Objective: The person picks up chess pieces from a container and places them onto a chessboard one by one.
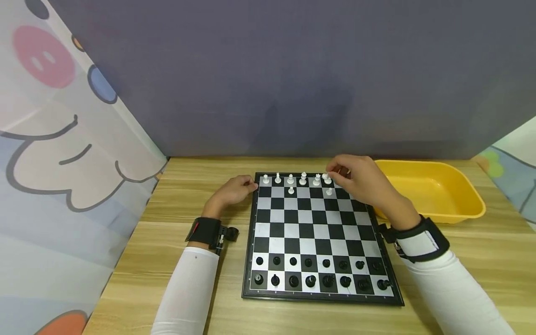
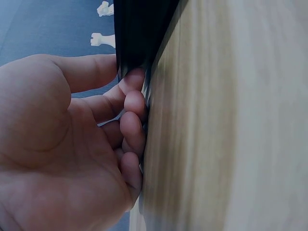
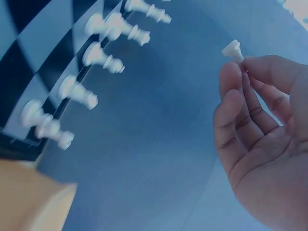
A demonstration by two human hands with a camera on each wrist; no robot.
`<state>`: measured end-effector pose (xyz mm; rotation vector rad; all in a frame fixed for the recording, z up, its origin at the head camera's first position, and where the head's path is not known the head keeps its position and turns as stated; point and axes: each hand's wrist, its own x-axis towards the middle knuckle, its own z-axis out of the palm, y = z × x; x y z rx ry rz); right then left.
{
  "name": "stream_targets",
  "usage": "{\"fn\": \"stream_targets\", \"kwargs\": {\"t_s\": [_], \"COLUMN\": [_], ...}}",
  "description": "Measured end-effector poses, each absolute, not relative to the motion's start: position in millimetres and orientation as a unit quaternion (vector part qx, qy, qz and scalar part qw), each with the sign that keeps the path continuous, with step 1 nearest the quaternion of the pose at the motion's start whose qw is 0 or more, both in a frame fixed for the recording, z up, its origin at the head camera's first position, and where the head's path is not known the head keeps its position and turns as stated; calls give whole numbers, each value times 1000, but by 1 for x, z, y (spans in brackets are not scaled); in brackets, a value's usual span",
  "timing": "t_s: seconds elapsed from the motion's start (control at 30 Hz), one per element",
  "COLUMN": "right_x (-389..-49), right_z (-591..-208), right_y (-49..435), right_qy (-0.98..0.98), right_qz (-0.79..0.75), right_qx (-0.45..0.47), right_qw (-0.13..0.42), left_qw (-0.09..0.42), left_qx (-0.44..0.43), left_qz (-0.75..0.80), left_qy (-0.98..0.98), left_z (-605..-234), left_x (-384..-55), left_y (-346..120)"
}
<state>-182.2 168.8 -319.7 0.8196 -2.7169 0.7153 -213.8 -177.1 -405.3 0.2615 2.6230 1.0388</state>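
Note:
A black-framed chessboard (image 1: pixel 310 204) lies on the wooden table. My left hand (image 1: pixel 235 190) grips its far-left edge; in the left wrist view the thumb lies over the frame, and the fingertips (image 2: pixel 135 103) are curled against its side. Above the far right part of the board, my right hand (image 1: pixel 356 177) pinches a small white chess pawn (image 3: pixel 234 49) between thumb and forefinger, base pointing away. Several white pieces (image 1: pixel 291 179) stand along the far row. Two white pawns, a left one (image 1: pixel 291 190) and a right one (image 1: pixel 329 191), stand before them. My right hand hides the far right corner.
Two rows of black chess pieces (image 1: pixel 311 280) stand on the board's near side. A yellow plastic tub (image 1: pixel 444 216) sits right of the board, beside my right forearm. A grey panel (image 1: pixel 268 83) rises behind the table, and a cartoon-printed cloth (image 1: pixel 63 223) hangs at left.

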Motion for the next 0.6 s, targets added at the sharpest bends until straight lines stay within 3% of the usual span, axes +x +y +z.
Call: {"fn": "stream_targets", "kwargs": {"t_s": [0.33, 0.6], "right_x": [-190, -199], "right_z": [-313, -317], "right_y": [122, 89], "right_qy": [-907, -908], "right_qz": [207, 187], "right_qx": [356, 372], "right_qw": [90, 46], "left_qw": [155, 157], "left_qx": [90, 90], "left_qz": [368, 369], "left_qy": [912, 912], "left_z": [-404, -406], "left_x": [-215, -215], "left_y": [-179, -180]}}
